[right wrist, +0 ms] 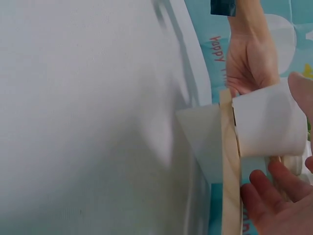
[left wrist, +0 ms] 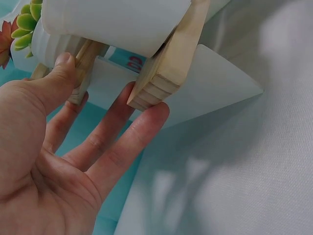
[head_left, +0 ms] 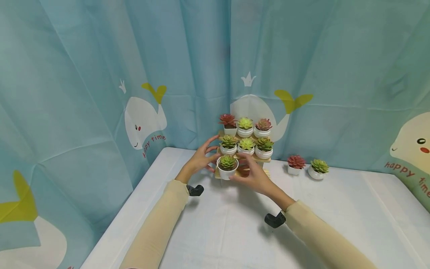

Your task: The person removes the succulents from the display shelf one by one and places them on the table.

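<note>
A wooden tiered stand [head_left: 246, 158] holds potted succulents. On its lowest board is a white pot with a green succulent [head_left: 227, 174]. My left hand [head_left: 199, 160] is at the stand's left end. In the left wrist view its thumb and one finger pinch the middle board, and other fingertips touch the end of the lowest board [left wrist: 168, 73]. My right hand [head_left: 254, 176] is at the pot's right side. In the right wrist view its thumb lies against the white pot [right wrist: 269, 120], while its loosely bent fingers are apart from the pot.
Two rows of succulents in white pots, such as a red one [head_left: 230, 130] and a dark green one [head_left: 264, 153], fill the upper boards. A red succulent [head_left: 294, 170] and a green succulent [head_left: 317, 173] stand on the white-covered table [head_left: 208, 231] at right. A blue curtain [head_left: 201, 67] hangs behind.
</note>
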`<act>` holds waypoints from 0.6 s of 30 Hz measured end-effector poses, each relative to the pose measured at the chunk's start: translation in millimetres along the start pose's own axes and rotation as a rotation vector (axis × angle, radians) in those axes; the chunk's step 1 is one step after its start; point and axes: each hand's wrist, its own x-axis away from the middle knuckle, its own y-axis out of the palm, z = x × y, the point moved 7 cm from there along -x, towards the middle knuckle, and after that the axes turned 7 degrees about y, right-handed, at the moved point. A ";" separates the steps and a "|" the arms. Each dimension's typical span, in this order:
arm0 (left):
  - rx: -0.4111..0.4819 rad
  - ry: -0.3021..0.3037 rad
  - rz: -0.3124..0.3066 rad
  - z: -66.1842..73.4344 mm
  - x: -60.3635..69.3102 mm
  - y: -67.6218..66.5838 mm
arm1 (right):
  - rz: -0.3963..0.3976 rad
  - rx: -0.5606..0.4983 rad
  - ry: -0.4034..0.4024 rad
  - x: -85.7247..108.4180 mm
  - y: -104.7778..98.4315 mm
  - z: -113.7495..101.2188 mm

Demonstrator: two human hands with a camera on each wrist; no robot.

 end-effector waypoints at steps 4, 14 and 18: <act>0.002 0.000 -0.001 0.1 0.1 0.2 | 0.023 0.007 0.017 -3.8 4.7 2.5; 0.001 -0.006 0.000 0.0 0.5 0.6 | 0.013 -0.048 0.024 6.5 5.8 -35.5; 0.001 -0.005 -0.003 1.0 1.0 0.8 | 0.014 -0.050 0.043 6.5 6.3 -37.4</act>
